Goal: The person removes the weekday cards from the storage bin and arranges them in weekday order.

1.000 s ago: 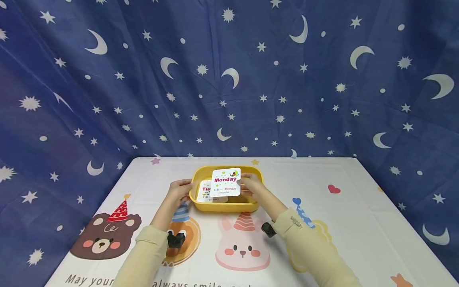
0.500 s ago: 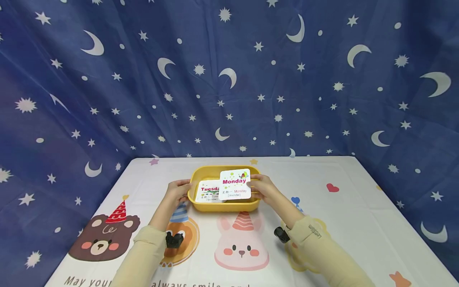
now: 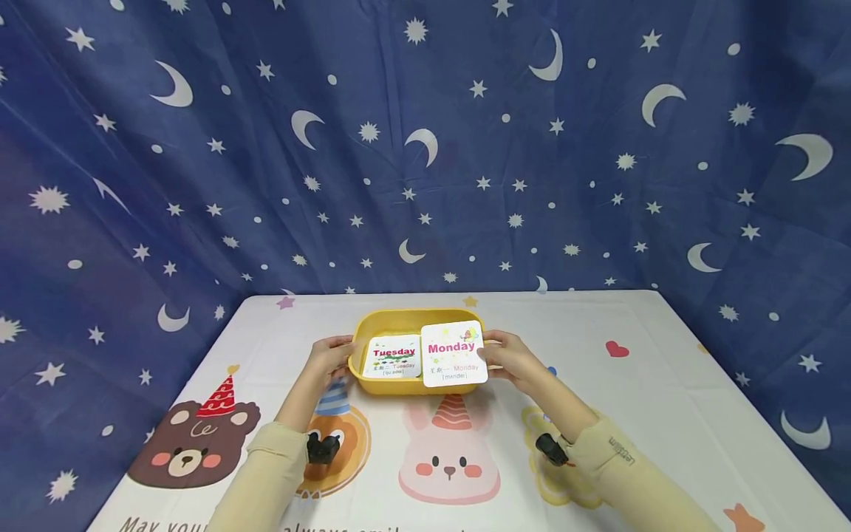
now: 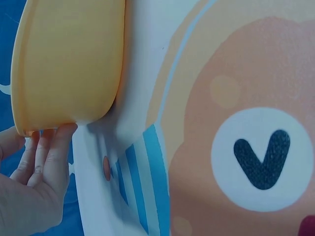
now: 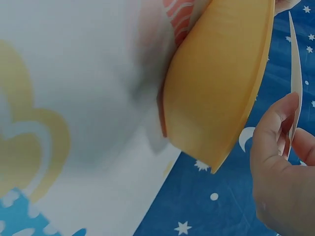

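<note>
A yellow tray [image 3: 392,386] with rounded corners sits toward the back of the table. My left hand [image 3: 329,356] grips its left end, thumb over the rim and fingers beneath it in the left wrist view, where the tray's outer wall [image 4: 71,59] shows. Inside the tray lies a white card [image 3: 393,357] reading "Tuesday". My right hand [image 3: 512,358] pinches the right edge of a "Monday" card [image 3: 455,362], held up over the tray's right part and hiding it. In the right wrist view that card [image 5: 295,69] appears edge-on, apart from the rim.
The tablecloth [image 3: 638,414] is white with a printed bear, rabbit and other cartoon figures. A blue curtain [image 3: 425,148] with moons and stars hangs directly behind the table. Black wrist devices [image 3: 552,449] sit by both sleeves.
My right hand has moved the Monday card to the right and nearer the viewer, so the Tuesday card's face now shows. The left hand stays at the tray's left end.
</note>
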Available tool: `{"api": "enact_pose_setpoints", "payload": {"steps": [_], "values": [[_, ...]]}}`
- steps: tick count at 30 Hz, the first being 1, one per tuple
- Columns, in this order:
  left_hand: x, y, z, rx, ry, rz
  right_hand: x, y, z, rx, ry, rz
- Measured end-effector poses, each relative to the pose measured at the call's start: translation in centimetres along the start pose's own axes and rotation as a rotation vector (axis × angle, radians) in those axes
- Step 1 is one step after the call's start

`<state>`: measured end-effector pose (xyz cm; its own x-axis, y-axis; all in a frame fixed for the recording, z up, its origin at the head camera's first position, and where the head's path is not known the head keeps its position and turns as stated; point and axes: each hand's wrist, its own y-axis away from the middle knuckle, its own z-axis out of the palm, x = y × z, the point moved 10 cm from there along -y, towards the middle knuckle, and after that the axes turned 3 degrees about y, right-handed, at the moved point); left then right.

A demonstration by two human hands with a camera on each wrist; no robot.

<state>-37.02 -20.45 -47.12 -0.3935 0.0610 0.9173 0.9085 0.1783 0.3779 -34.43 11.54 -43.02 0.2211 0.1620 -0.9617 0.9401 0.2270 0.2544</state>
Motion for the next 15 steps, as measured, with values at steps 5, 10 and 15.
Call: {"api": "enact_pose_setpoints", "payload": {"steps": [5, 10, 15], "values": [[0.1, 0.0, 0.1, -0.001, 0.002, 0.008, 0.6, 0.7, -1.2, -0.003, 0.005, -0.009], [0.2, -0.1, 0.1, -0.002, -0.008, 0.011, 1.3, 1.4, -2.6, 0.019, 0.010, 0.005], [0.1, 0.0, 0.2, -0.015, 0.018, 0.015, 1.9, 2.2, -3.6, 0.003, 0.004, -0.001]]}}
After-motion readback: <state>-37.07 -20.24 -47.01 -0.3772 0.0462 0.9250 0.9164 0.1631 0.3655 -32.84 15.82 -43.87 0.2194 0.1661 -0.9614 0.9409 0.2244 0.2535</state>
